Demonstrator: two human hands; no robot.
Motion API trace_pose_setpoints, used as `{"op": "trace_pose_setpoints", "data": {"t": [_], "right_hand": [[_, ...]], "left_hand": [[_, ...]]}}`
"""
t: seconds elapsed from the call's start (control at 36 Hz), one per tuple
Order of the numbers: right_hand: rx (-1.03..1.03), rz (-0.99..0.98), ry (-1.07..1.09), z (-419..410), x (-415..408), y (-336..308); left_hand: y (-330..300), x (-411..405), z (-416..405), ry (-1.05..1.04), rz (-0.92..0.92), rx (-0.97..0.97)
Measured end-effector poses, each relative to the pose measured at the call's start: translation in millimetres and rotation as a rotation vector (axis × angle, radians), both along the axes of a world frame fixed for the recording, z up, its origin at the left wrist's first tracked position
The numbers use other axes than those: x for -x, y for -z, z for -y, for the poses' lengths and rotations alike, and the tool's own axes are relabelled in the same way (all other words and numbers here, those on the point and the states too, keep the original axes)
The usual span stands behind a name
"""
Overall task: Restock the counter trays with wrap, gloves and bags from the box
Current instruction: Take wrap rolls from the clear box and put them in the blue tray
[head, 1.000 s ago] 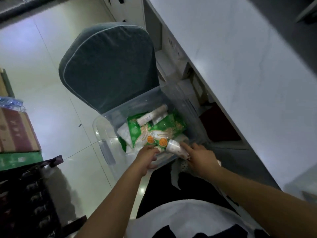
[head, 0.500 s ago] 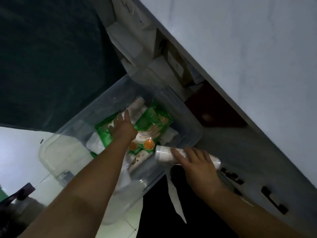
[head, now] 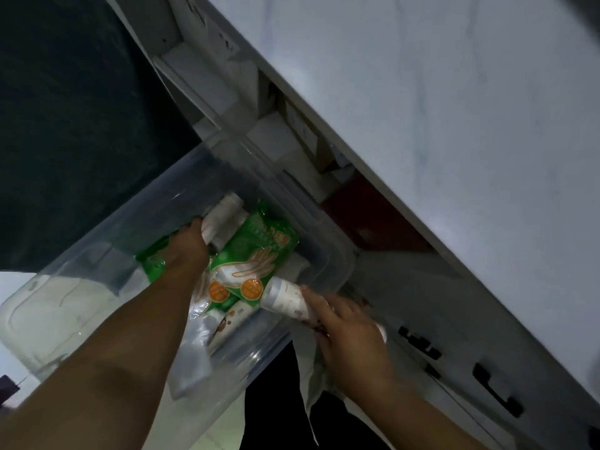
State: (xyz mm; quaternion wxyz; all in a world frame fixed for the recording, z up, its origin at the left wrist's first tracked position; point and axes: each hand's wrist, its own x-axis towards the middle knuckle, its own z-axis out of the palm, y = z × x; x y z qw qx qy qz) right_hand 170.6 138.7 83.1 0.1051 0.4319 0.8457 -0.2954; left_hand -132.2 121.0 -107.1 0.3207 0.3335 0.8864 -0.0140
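A clear plastic box (head: 328,254) stands on a chair seat, filled with supplies. My left hand (head: 186,246) reaches into it and closes on a white roll (head: 220,219) at the far side. Green glove packs (head: 256,251) with orange dots lie beneath that hand. My right hand (head: 347,329) grips another white roll (head: 284,297) at the box's near right rim, its end sticking out past my fingers. More white packets (head: 227,323) lie at the near side of the box.
The dark chair back (head: 71,131) rises behind the box at left. A white counter top (head: 454,125) runs diagonally at right, with shelves of boxes (head: 302,131) under it and drawers with black handles (head: 493,391). Pale floor tiles (head: 13,284) show at left.
My left hand has moved farther into the box and closed on the far white roll. My right hand keeps its roll at the rim. The view has moved closer to the box.
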Motion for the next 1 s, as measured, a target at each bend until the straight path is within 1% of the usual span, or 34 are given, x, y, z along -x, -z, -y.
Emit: {"op": "trace_pose_setpoints", "data": {"t": [0.08, 0.19, 0.31, 0.44, 0.56, 0.67, 0.75, 0.83, 1.0], "right_hand": [[0.058, -0.086, 0.093, 0, -11, -12], [0.130, -0.224, 0.185, 1, -30, -40], [0.253, -0.383, 0.303, 3, -56, -75], [0.381, -0.599, 0.441, 13, -111, -130], [0.398, -0.751, 0.495, 22, -171, -175], [0.388, -0.852, 0.560, 40, -243, -218], [0.369, -0.904, 0.598, 57, -298, -243], [0.339, -0.965, 0.684, 77, -349, -257], [0.174, -1.083, 0.868, 123, -437, -265]], "left_hand": [[-28, -23, 17, -0.143, 0.096, -0.194], [-98, -61, 43, -0.286, 0.235, -0.409], [-180, -109, 74, -0.402, 0.347, -0.554], [-282, -191, 113, -0.584, 0.616, -0.701], [-344, -262, 128, -0.633, 0.767, -0.808], [-382, -329, 135, -0.574, 0.903, -0.851], [-408, -374, 134, -0.417, 0.977, -0.853], [-423, -413, 132, -0.244, 1.017, -0.824], [-440, -487, 124, -0.014, 1.074, -0.763]]}}
